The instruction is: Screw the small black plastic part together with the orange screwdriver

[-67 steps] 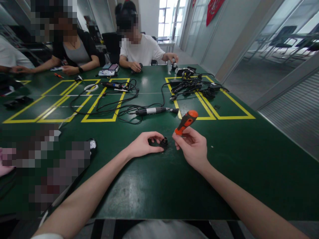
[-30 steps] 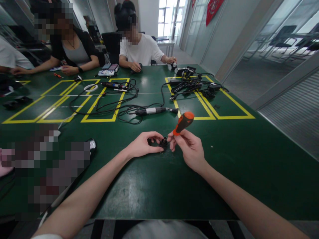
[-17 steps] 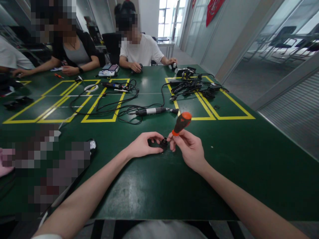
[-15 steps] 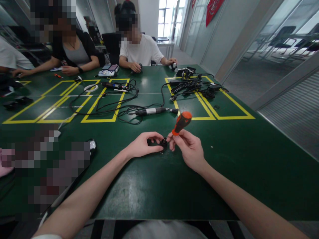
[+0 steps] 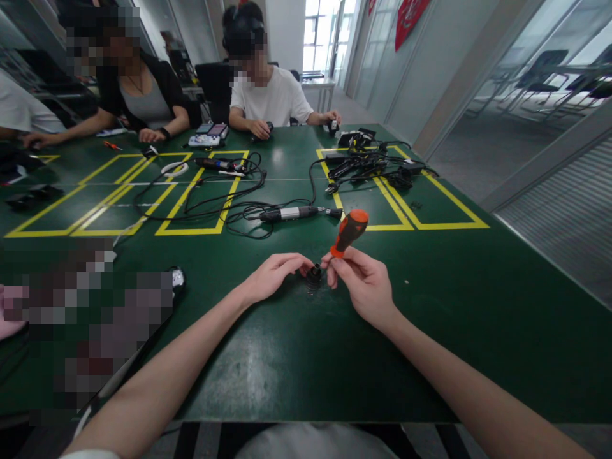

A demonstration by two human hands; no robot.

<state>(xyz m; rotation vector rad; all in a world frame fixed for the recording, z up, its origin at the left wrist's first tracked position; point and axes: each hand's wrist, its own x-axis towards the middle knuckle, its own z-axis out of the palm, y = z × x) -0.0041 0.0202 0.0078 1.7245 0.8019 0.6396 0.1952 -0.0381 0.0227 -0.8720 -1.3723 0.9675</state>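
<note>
My left hand (image 5: pixel 272 275) rests on the green table (image 5: pixel 296 357) with its fingers curled round a small black round part (image 5: pixel 313 276). My right hand (image 5: pixel 366 287) pinches a screwdriver with an orange and black handle (image 5: pixel 349 231). The handle tilts up and to the right, and the tip points down at the small part. The two hands almost touch over the part.
A black corded tool (image 5: pixel 291 213) with tangled cables lies beyond my hands. More cables and adapters (image 5: pixel 373 166) fill a yellow taped box at the back right. Two people sit at the far edge working with their own hands. A dark object (image 5: pixel 176 278) lies at the left.
The screwdriver has come left and down towards the small part. My left fingers have closed tighter over the part, covering more of it.
</note>
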